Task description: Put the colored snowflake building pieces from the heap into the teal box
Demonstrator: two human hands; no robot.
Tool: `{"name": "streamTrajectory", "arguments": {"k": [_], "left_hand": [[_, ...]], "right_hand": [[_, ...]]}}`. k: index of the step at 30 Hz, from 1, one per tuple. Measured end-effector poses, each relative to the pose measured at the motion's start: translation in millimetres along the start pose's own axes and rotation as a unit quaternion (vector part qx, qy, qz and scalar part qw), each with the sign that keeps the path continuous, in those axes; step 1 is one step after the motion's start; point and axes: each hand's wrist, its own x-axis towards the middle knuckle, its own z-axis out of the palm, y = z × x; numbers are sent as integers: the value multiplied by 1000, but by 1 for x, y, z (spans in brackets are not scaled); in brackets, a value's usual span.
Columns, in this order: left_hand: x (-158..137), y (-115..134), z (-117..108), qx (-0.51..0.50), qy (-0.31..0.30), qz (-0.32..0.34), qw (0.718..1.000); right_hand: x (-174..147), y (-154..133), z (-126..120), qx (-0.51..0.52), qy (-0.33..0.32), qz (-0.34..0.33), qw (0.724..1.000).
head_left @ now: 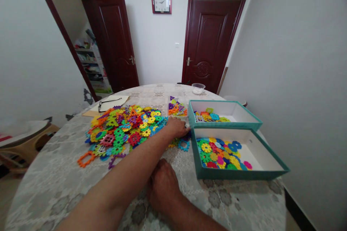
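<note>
My left hand [177, 127] reaches across to the right edge of a heap of colourful plastic interlocking pieces [130, 124], close beside the teal boxes. Its fingers curl downward; anything in them is hidden. Below the left forearm, my right hand [164, 184] rests on the table as a fist, and its inside cannot be seen. A light blue square frame piece [184, 145] lies just below the left hand. The nearer teal box [241, 175] holds mostly round, flower-like pieces [219, 153]. Behind it, the second teal box [230, 124] contains mixed pieces [207, 116].
A group of triangular pieces [176, 107] lies beyond my left hand. At the back left, glasses [100, 106] rest on paper [119, 100]. A clear plastic bowl [198, 87] stands at the far edge. The round table [54, 195] has a patterned cover.
</note>
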Motion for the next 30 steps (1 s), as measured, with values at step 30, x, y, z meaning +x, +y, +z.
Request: {"name": "streamTrajectory", "arguments": {"k": [30], "left_hand": [[-81,5,-4,9,3,61,998]], "right_hand": [[-20,-23,-41,41,112,-173,978]]}}
